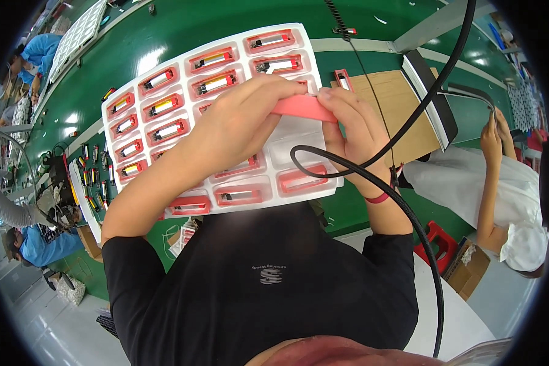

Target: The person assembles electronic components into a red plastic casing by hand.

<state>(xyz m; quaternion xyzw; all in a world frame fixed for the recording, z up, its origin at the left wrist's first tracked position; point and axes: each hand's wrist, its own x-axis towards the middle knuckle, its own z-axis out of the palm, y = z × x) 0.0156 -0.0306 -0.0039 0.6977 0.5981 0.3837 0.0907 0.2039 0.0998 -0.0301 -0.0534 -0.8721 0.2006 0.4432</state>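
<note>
Both my hands hold a flat pink-red plastic piece (304, 108) above a white moulded tray (241, 64). My left hand (241, 119) pinches it from its left end, fingers bent over the top edge. At the right end, my right hand (355, 122) grips it between thumb and fingers. Rows of tray pockets hold small red-rimmed cases, many with a small red, black and white or yellow device (213, 59) in them. A case in the near right pocket (305, 178) looks pale inside. My hands and forearms hide several pockets.
A thick black cable (402, 204) loops in front of my right wrist. Brown cardboard (393, 110) and a black-and-white box (430, 100) lie to the right on the green bench. Loose small devices (91, 177) lie left. A person in white (463, 183) works at right, near a red stool (436, 247).
</note>
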